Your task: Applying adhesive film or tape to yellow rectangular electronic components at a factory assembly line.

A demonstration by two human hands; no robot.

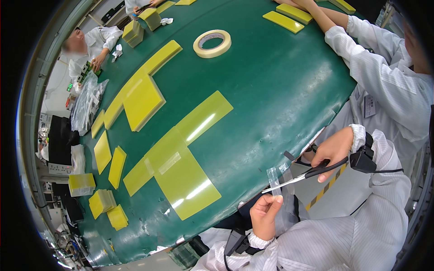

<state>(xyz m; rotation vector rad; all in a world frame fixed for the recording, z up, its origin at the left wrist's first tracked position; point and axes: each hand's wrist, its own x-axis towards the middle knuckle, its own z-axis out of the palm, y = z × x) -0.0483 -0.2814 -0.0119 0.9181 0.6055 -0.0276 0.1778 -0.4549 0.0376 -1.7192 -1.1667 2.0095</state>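
Observation:
At the near right edge of the table, my left hand (264,216) pinches the lower end of a clear tape strip (273,176) between thumb and fingertips. The strip's upper part lies on the table edge. My right hand (333,151) is closed round the black handles of a pair of scissors (294,180). Their long blades lie across the strip just above my left fingertips; whether the strip is cut through I cannot tell. Left of my hands, several flat yellow sheets (192,187) lie edge to edge, with pieces of clear tape (169,163) across their joins.
On the green table (271,104) lie a cream tape roll (212,44), a thicker yellow stack (143,101) and several smaller yellow stacks (103,202). Clear plastic bags (88,104) lie at the left edge. A co-worker's arms (357,49) reach in at right; others work at the far side.

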